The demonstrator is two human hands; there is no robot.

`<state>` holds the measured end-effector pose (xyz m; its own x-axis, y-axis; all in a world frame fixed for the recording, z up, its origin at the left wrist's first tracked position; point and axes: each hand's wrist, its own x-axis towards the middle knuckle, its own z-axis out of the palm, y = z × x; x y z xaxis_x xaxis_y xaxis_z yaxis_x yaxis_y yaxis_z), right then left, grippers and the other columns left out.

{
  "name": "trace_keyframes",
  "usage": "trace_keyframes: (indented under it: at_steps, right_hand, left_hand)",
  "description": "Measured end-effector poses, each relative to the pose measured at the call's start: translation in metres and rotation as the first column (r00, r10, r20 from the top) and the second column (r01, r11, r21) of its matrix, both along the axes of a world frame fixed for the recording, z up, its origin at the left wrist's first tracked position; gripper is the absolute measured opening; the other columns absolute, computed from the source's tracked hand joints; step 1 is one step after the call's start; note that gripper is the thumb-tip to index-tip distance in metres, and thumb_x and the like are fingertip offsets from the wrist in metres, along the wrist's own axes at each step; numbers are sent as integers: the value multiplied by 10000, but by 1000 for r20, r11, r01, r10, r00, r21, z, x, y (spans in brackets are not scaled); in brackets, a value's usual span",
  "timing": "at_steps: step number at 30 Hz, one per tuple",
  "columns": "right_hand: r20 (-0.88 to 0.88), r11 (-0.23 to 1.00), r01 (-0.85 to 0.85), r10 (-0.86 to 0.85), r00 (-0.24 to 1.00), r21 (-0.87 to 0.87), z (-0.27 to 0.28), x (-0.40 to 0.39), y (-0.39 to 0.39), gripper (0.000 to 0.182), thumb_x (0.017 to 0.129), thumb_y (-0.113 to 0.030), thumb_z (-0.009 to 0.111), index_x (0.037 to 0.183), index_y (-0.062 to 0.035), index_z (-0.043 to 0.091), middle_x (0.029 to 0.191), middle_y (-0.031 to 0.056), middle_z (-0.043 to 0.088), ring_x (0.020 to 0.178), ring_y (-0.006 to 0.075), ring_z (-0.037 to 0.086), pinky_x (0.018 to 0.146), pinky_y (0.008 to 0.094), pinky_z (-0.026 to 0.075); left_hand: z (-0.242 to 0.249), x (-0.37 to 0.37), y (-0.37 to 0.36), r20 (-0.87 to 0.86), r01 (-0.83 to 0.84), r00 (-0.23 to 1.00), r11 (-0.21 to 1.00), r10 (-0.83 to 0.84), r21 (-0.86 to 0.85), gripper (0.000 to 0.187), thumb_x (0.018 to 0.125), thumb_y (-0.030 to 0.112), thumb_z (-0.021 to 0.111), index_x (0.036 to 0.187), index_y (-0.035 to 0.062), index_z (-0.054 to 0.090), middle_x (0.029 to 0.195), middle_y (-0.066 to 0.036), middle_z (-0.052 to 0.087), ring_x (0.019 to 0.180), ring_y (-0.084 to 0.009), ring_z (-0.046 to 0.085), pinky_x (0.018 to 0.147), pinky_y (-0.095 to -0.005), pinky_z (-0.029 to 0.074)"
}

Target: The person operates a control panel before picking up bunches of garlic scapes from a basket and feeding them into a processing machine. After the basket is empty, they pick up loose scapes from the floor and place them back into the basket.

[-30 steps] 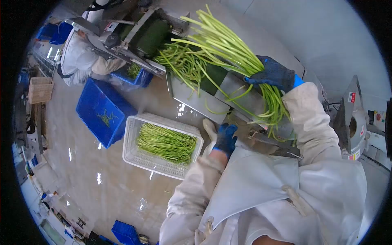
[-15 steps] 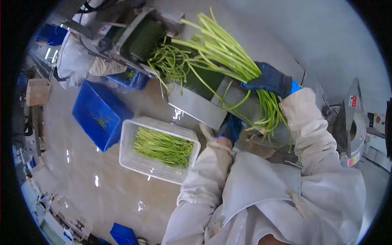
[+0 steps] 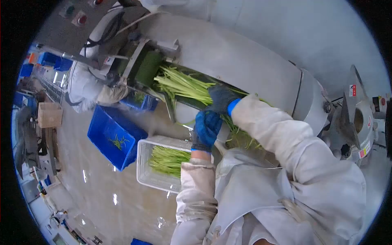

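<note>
A bundle of long, thin green vegetable stalks (image 3: 185,86) lies along the machine's dark green feed belt (image 3: 234,87), one end at the green roller (image 3: 149,67). My right hand (image 3: 222,99), in a dark glove with a blue cuff, is closed round the near part of this bundle. Looser stalk ends (image 3: 241,136) hang out below that hand. Close beside it, over the near edge of the trough, my left hand (image 3: 207,128) in a blue glove has its fingers curled in. What those fingers hold, if anything, is hidden.
A white basket (image 3: 143,165) of similar stalks stands below on the wet floor. Beside it is a blue bin (image 3: 118,157) with a few scraps. A person in white (image 3: 83,83) is beyond the machine, whose metal cover (image 3: 228,53) runs along the back.
My right hand has brought the raised bundle down onto the belt towards the roller. My left hand has risen from below the trough to beside my right hand. The view has shifted.
</note>
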<state>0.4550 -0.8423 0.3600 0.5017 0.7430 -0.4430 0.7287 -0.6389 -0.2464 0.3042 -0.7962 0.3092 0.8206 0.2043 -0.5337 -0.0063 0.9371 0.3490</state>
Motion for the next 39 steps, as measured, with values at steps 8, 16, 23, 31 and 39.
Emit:
trace_keyframes:
  at_steps: [8,16,23,31,39]
  right_hand:
    - [-26,874,47,-39,999,483,46,-9,-120,502,777,-160,638,1242,-58,479,1246,187,489,1159,349,455,1012,388,343]
    - [-377,629,392,-165,911,672,32,-47,-132,382,817,-150,610,1170,-35,516,1202,206,508,1096,367,487,958,398,381]
    - [-372,719,506,-357,857,476,48,-37,-89,265,887,-257,517,970,-30,623,811,152,636,705,304,615,666,389,475]
    - [205,989,133,-145,968,71,50,-8,-28,595,790,-365,580,1260,-40,414,963,188,613,853,342,605,733,454,467]
    - [337,958,-79,-20,941,276,-29,-19,-34,546,790,-284,561,1276,-76,422,1211,202,492,1117,351,478,902,454,405]
  left_hand:
    - [10,-24,-22,-176,101,984,880,-20,465,327,892,304,507,1121,75,557,1148,-126,578,1080,-266,535,906,-376,430]
    - [76,-16,-26,-344,274,929,-371,-136,887,250,857,174,521,1032,-3,551,1075,-214,571,962,-328,563,803,-407,449]
    - [56,7,-74,-170,167,974,-35,-151,985,323,876,161,500,1147,-14,495,1104,-261,528,1014,-398,512,865,-411,418]
    - [45,-7,-54,-176,-137,897,634,405,761,367,951,241,386,1205,-10,472,1207,-122,505,1123,-236,459,979,-345,329]
    - [-22,47,7,255,-76,965,996,64,40,410,952,378,324,1235,120,471,1207,-59,527,1089,-195,503,932,-331,392]
